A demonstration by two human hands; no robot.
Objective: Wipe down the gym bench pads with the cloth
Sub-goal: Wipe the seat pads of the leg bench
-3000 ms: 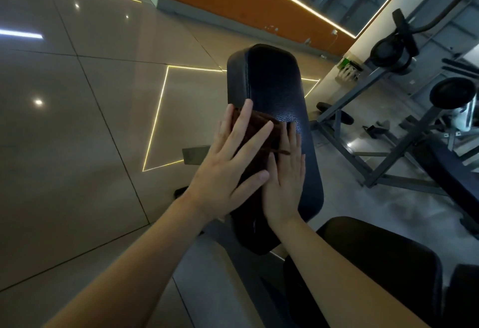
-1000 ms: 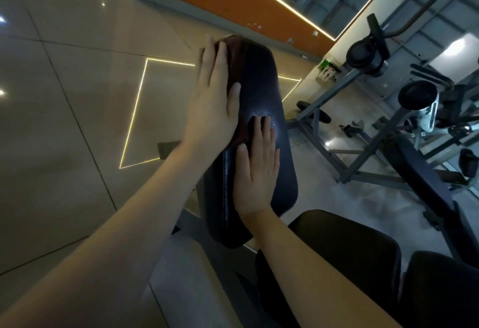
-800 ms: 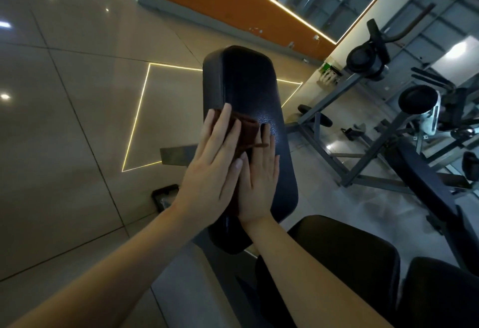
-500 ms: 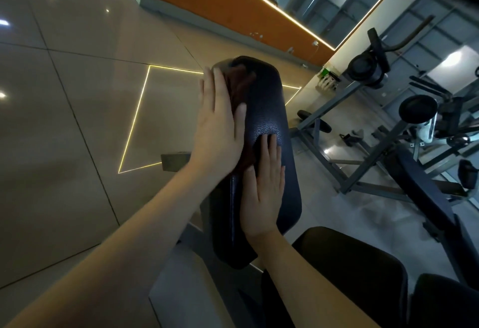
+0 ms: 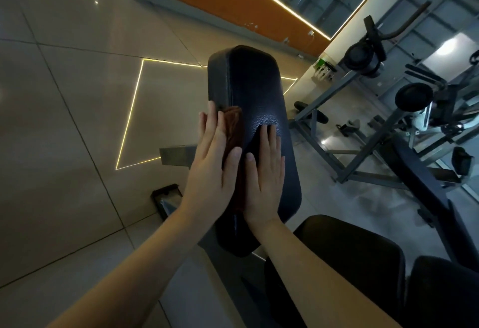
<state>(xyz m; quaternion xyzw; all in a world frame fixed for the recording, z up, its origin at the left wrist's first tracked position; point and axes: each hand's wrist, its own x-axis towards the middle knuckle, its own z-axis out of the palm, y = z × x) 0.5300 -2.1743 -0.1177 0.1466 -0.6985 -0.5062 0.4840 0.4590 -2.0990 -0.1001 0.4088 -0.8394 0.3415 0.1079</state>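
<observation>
Right now you are mid-wipe on the upright back pad, and I judge the job well short of finished. Your left hand lies flat on the brown cloth with its fingers straight and close together. It presses the cloth against the left half of the pad at about mid-height, and nothing is curled round it or pinched. The cloth runs as a folded strip under your palm, its upper end showing beside your fingertips. Your right hand rests just beside it, also flat with fingers straight and together, on the bare vinyl. I cannot tell whether its thumb touches the cloth's edge. It seems to steady the pad.

What is done is hard to read. The dim light shows no damp streak, so you cannot tell from here which parts are clean. What is left, as I judge it:
- the top of the back pad above the cloth
- the right half under and beyond your right hand
- the pad's edges
- the whole seat pad at the lower right, which has no cloth on it

That makes 2 pads, with 1 in hand.
</observation>
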